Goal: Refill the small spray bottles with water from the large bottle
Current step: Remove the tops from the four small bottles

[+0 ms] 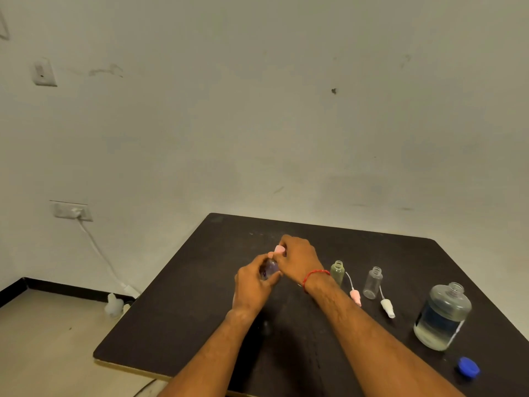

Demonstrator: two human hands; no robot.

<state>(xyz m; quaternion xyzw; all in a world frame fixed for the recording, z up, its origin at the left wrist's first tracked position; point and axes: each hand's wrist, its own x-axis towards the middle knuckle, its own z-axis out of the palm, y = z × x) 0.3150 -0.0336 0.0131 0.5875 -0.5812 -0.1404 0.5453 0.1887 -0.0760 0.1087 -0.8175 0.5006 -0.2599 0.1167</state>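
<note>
- Both forearms reach in from the bottom edge and meet over the middle of the dark surface (200,310); a blue cap (468,367) lies at the near right corner.
- Left hand (252,285) is wrapped round the body of a small purple bottle (269,269), held just above the surface.
- Right hand (297,259), with a red thread (315,275) at the wrist, pinches the pink spray head (279,249) at the bottle's top with curled fingertips.
- Key relation: the bottle's long axis runs up and away from the person, leaning slightly right, so the head sits directly beyond the left hand and under the right fingers. Any turn of the head goes round that axis while the left hand steadies the body.
- Large bottle (442,316) stands uncapped and partly full, well apart on the right, so the right hand is the nearer one to it.
- Between them stand a green bottle (337,272) and a clear bottle (373,283), both open. A pink sprayer (355,296) and a white sprayer (388,308) lie beside them with their tubes out.
- Hidden: fingers cover most of the purple bottle, so its water level cannot be read. Whether the head is threaded on or lifted free cannot be told.
- Hard to make out: the green and clear bottles look empty, perhaps, but their tint and the dim light make this unsure.
</note>
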